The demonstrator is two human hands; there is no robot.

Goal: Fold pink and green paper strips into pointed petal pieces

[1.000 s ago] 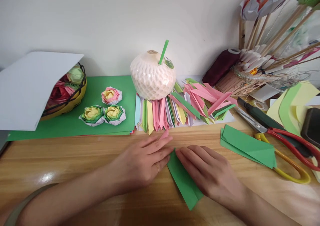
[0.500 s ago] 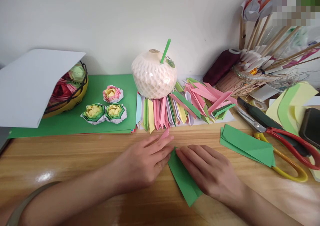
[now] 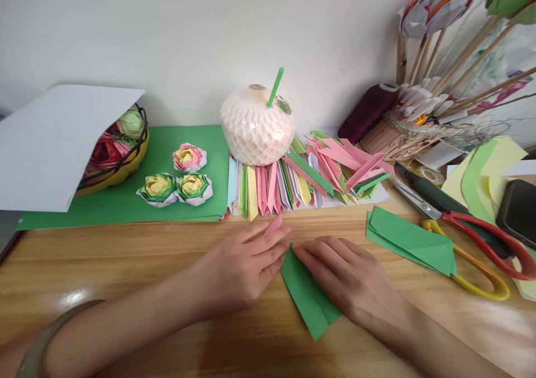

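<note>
A green strip of paper [image 3: 307, 294] lies slantwise on the table between my hands, with a crease along it and its far end coming to a point. The fingertips of my left hand [image 3: 247, 266] press together at that point, on the left edge. A folded pink paper piece [image 3: 274, 225] shows between the upper fingers of the same hand; whether it is gripped I cannot tell. My right hand [image 3: 352, 280] lies over the right side of the green strip, fingers together and tips close to the point.
Behind my hands stand folded paper pieces [image 3: 268, 191] and a white coconut [image 3: 257, 127] with a green straw. Three paper flowers [image 3: 192, 188] sit on green sheets [image 3: 167, 138], beside a basket [image 3: 138, 157]. At right lie more green strips [image 3: 410, 241], scissors [image 3: 460, 221] and a phone-like dark object [image 3: 517, 210].
The view has shifted slightly. My right fingers have eased up a little along the green strip's right edge; my left hand stays nearly in place.
</note>
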